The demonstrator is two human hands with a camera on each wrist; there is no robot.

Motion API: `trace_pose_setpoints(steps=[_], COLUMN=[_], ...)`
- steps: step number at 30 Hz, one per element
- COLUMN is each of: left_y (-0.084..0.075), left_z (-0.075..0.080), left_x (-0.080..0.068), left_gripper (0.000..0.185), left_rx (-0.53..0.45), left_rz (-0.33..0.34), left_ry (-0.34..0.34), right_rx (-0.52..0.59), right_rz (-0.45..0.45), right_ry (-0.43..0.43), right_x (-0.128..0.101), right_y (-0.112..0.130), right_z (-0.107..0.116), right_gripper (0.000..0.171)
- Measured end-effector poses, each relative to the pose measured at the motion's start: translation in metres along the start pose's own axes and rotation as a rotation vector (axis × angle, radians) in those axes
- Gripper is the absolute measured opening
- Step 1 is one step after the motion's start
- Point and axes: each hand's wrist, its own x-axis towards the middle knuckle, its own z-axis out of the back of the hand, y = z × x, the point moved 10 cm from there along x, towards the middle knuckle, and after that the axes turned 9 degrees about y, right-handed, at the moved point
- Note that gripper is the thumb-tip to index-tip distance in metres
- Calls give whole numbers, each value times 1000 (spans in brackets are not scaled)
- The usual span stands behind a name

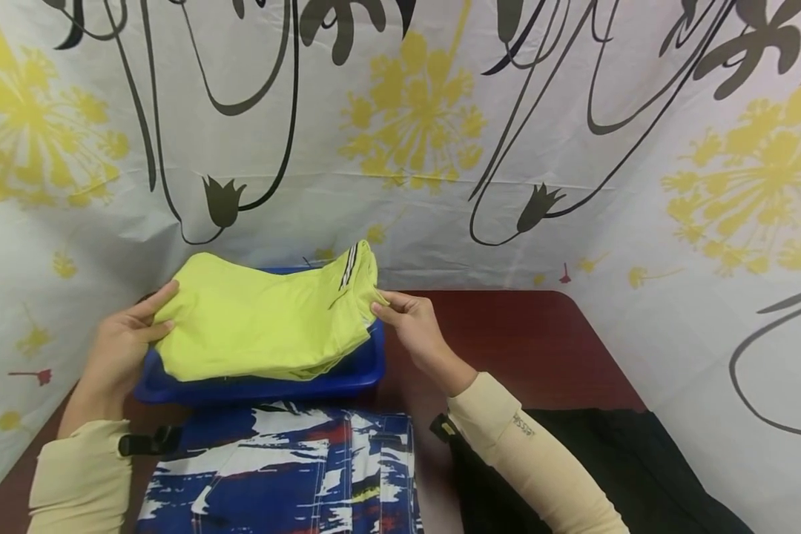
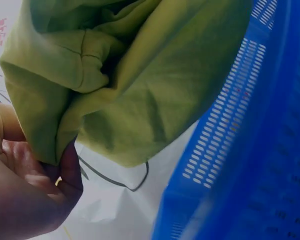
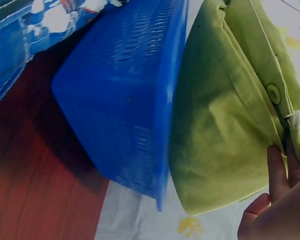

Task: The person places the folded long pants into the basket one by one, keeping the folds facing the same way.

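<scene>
A folded lime-green garment (image 1: 260, 319) lies across the top of a blue plastic basket (image 1: 347, 374) at the back of the dark red table. My left hand (image 1: 130, 334) grips the garment's left end, thumb on top; the left wrist view shows the green cloth (image 2: 125, 85) pinched between thumb and fingers (image 2: 65, 170). My right hand (image 1: 403, 315) pinches the right end, near its black-and-white striped trim (image 1: 348, 267). In the right wrist view the green garment (image 3: 225, 115) hangs over the perforated blue basket (image 3: 125, 100), with my fingertips (image 3: 275, 165) on its buttoned edge.
A blue, white and red patterned garment (image 1: 287, 467) lies in front of the basket. A black cloth (image 1: 614, 460) lies at the right front. The table (image 1: 527, 341) is walled in by a floral sheet (image 1: 414, 119) behind and at both sides.
</scene>
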Motion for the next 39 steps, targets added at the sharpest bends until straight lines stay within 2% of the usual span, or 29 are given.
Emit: trace_pose_setpoints(steps=[5,9,13,18,23,26,28,34,39], left_y=[8,15,24,36,46,49,50,53,56], left_z=[-1,0,6,12,17,18,18,18,13], left_x=[2,4,5,5,4,4,4,6,5], left_gripper=[49,51,53,53,52,53,52,51,52], left_rx=[43,84,168,214,347,341,371,561,631], left_rz=[-12,-9,42,110,171,177,183,290,336], left_ry=[2,0,-16,-41,-74,-73,-70,-77,-39], right_rx=[34,21,-16,-65,-103,-139,-172,-324,-423], right_rz=[-13,-2,14,57,77,76,72,66,72], right_ry=[-12,-19,-3,29,36,35,37,18,13], right_x=[4,7,8,8,9,9,8,6,4], right_y=[-13,-20,-25,-27,-37,-41,-42,-46,-54], right_z=[0,-1,-7,-16,-21,-21,-20,-17,-18], right_gripper=[32,32,32,31,30,30,30,30,29])
